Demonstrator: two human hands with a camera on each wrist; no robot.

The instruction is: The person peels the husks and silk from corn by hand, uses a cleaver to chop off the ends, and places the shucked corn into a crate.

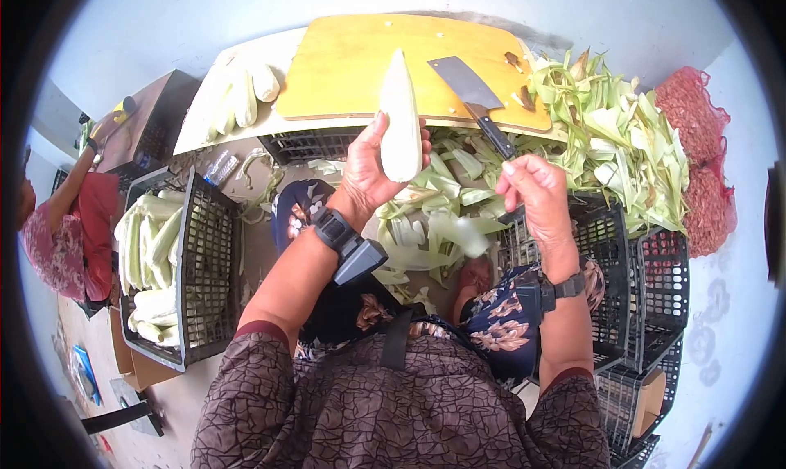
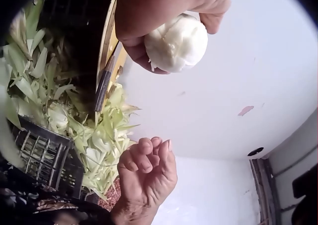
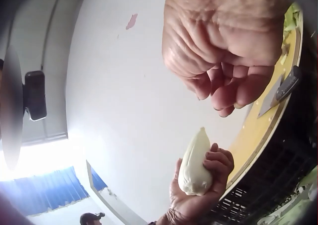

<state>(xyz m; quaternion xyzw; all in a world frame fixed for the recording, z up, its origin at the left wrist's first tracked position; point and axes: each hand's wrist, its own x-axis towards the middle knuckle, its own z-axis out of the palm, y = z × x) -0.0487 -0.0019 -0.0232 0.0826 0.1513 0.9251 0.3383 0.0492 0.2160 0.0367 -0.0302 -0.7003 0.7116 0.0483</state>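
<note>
My left hand [image 1: 366, 164] holds an ear of corn [image 1: 399, 125] upright, tip up, with pale inner husk still around it. In the left wrist view the corn's white cut base [image 2: 177, 43] faces the camera, fingers wrapped around its side. To the right, my right hand [image 1: 536, 190] is raised apart from the corn, its fingers loosely curled with nothing between them. A blurred piece of husk [image 1: 465, 233] hangs in the air below and left of that hand. Beyond it, a cleaver [image 1: 468, 84] lies on the yellow cutting board [image 1: 352, 67], its black handle jutting over the near edge.
Several husked ears [image 1: 244, 96] lie left of the board. A black crate [image 1: 211, 264] of corn stands at my left. Stripped husks [image 1: 610, 141] pile up on the right, near red mesh sacks [image 1: 708, 207] and stacked crates [image 1: 663, 280]. Another person [image 1: 70, 240] is far left.
</note>
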